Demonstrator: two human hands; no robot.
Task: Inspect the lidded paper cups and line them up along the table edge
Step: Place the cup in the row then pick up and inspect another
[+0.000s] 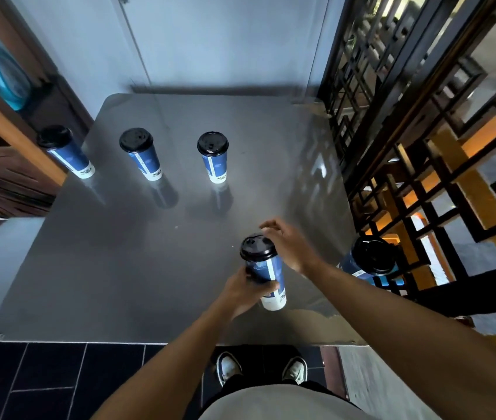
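Cup in hand point(266, 275): a blue paper cup with a white base band and a black lid, raised off the table point(119, 268) and tilted slightly, near the front right part of the surface. The left hand point(245, 291) has its grip wrapped around the cup's lower body, fingers and thumb curled on the blue sleeve. The right hand point(286, 247) sits just beside the lid on its right, its grip loose and holding nothing, fingers spread and bent over the rim (whether a fingertip touches the lid cannot be told).

Three more lidded cups stand upright in a row toward the far side of the table: the left cup point(66, 151) at the table's left edge, the middle cup point(142, 154) to its right, and the third cup point(213, 157) further right, each well apart from the next. A fifth cup point(369, 260) stands at the right edge, near the right forearm.

The table is a grey, glossy square. A dark lattice screen point(422, 131) runs along its right side, and dark floor tiles point(43, 383) and a pair of shoes point(228, 369) show below the front edge.
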